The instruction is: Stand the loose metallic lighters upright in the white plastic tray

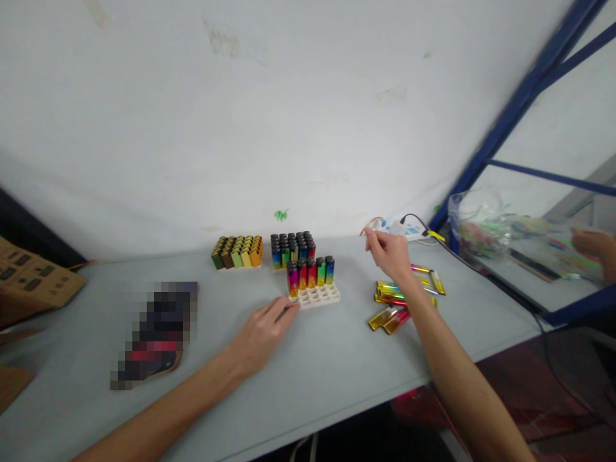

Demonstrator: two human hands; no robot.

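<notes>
Head cam: lighters (pixel 311 277) on grey tbl (pixel 332 366) by wht wall (pixel 312 96).

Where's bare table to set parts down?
Free: between phone and left hand; front, between left forearm and right forearm; gap between tray and shiny pile. Crowded: around gold-topped lighters, black-topped lighters and tray; under right forearm.
</notes>
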